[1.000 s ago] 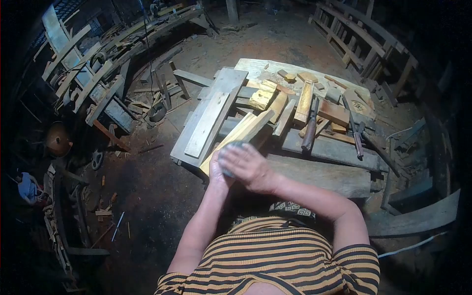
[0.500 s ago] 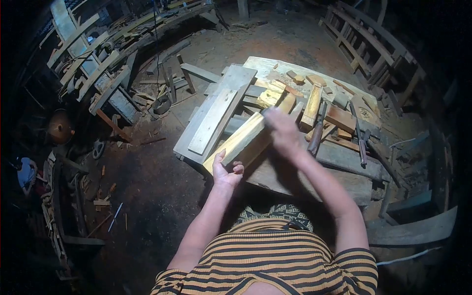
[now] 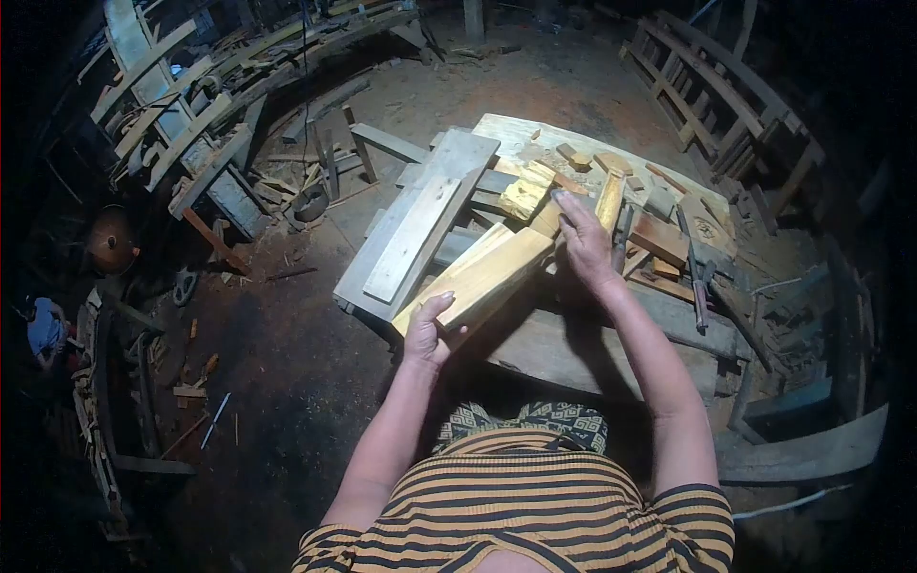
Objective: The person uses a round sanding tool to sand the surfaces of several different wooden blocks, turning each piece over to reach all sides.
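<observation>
A pale yellow wooden block [image 3: 487, 279] slants across the near side of the workbench, its broad face turned up. My left hand [image 3: 428, 332] grips its near end, with the thumb on top and the fingers beneath. At the far end is my right hand [image 3: 585, 244], its fingers pointing away from me and close together. A small dark grey thing [image 3: 558, 195] shows at those fingertips; its kind cannot be made out. Just beyond the block lies a rough yellow wood chunk [image 3: 525, 191].
Grey planks [image 3: 411, 239] lie along the bench's left side. To the right are a reddish wood block [image 3: 661, 237], a carved wooden leg [image 3: 611, 196] and a long dark tool [image 3: 700, 296]. Stacked lumber [image 3: 191, 124] stands at back left, a wooden frame [image 3: 702, 81] at back right.
The block has been turned so its broad face now shows. My right hand has moved right, off the block's upper edge to beside its far end. My left hand's grip has shifted slightly.
</observation>
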Demonstrator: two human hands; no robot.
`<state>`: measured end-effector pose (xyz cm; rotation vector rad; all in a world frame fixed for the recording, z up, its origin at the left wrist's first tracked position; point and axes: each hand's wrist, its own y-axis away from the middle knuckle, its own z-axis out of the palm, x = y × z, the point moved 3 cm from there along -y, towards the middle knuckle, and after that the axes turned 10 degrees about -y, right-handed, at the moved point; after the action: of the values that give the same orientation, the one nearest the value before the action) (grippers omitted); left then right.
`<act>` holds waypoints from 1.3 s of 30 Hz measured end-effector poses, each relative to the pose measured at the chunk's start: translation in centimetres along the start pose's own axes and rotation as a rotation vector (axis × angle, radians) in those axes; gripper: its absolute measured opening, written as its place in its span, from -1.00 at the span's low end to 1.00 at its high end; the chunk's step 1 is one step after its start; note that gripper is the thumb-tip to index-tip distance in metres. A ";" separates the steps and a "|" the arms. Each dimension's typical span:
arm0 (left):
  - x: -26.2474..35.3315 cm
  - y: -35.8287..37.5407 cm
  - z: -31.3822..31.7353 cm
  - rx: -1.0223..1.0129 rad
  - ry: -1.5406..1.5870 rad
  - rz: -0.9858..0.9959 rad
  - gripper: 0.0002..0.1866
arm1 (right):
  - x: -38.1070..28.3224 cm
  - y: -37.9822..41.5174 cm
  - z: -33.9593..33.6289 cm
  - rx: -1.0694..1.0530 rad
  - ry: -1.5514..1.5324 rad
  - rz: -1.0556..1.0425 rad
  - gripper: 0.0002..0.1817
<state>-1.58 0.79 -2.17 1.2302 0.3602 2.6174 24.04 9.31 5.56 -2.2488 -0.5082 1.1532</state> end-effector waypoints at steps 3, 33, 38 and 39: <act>0.2 0.0 0.4 -0.116 -0.159 0.116 -0.49 | -6.1 1.5 0.7 -0.147 -0.051 -0.140 -0.59; -1.7 -1.0 -1.2 -0.010 0.028 -0.113 -0.55 | -2.5 4.6 -0.8 -0.139 -0.074 0.132 -0.68; 1.5 -2.0 -0.6 -0.061 0.119 -0.044 -0.55 | -5.4 14.1 -6.5 -0.088 -0.010 0.004 -0.59; 2.6 -3.1 -0.3 -0.119 0.112 -0.004 -0.56 | -5.3 15.8 -7.2 -0.106 0.031 0.009 -0.59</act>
<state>-3.12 4.53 -1.42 1.0474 0.2217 2.6685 28.20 -8.07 2.30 -2.3575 -0.5597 1.1174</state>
